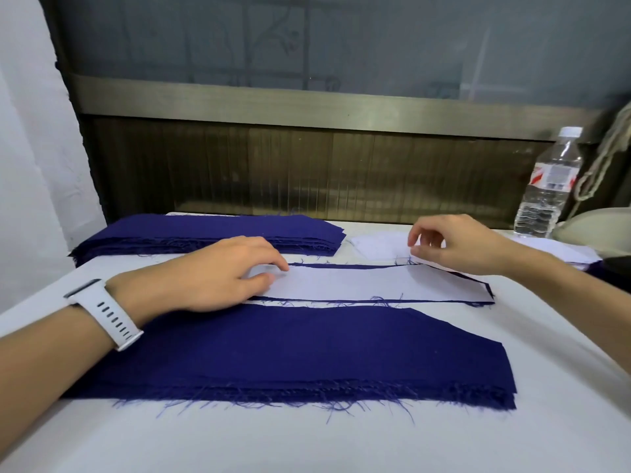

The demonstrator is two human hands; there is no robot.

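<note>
A long white interfacing strip [358, 283] lies on a navy fabric piece whose edges show around it, in the middle of the white table [307, 442]. My left hand [211, 271], with a white watch on the wrist, rests its fingertips on the strip's left end. My right hand [457, 244] pinches the strip's far right edge between thumb and forefinger and lifts it slightly. In front lies a stack of navy fabric pieces [307, 353] with frayed edges. A second navy stack [211, 232] sits at the back left.
A clear plastic water bottle [546, 189] stands at the back right. Loose white interfacing pieces [379, 245] lie beside my right hand. A pale rounded object [594, 227] and a hanging cord sit at the far right. A dark panel runs behind the table.
</note>
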